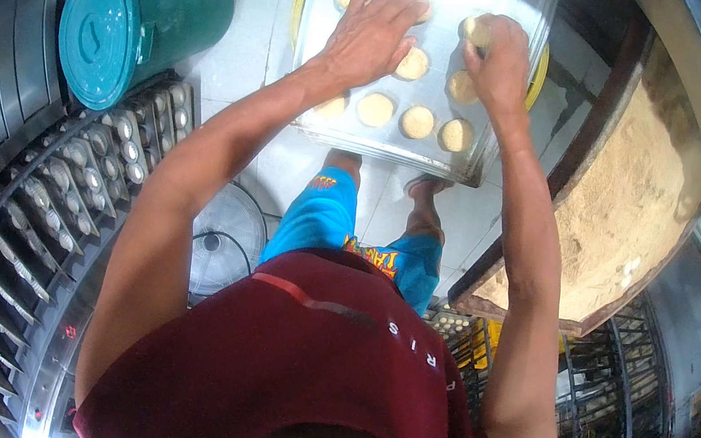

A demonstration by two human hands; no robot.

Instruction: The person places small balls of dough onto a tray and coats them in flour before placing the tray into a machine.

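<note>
Your left hand (375, 30) lies flat and spread over the metal baking tray (492, 104), palm down on the round dough pieces (418, 122), covering some of them; it grips nothing. Your right hand (498, 61) is closed around one dough piece (474, 28) near the tray's far right side. More rounds sit in rows just below both hands. A teal bin (140, 24) lies on its side well apart to your left, a tub of crumbs (630, 205) to your right.
</note>
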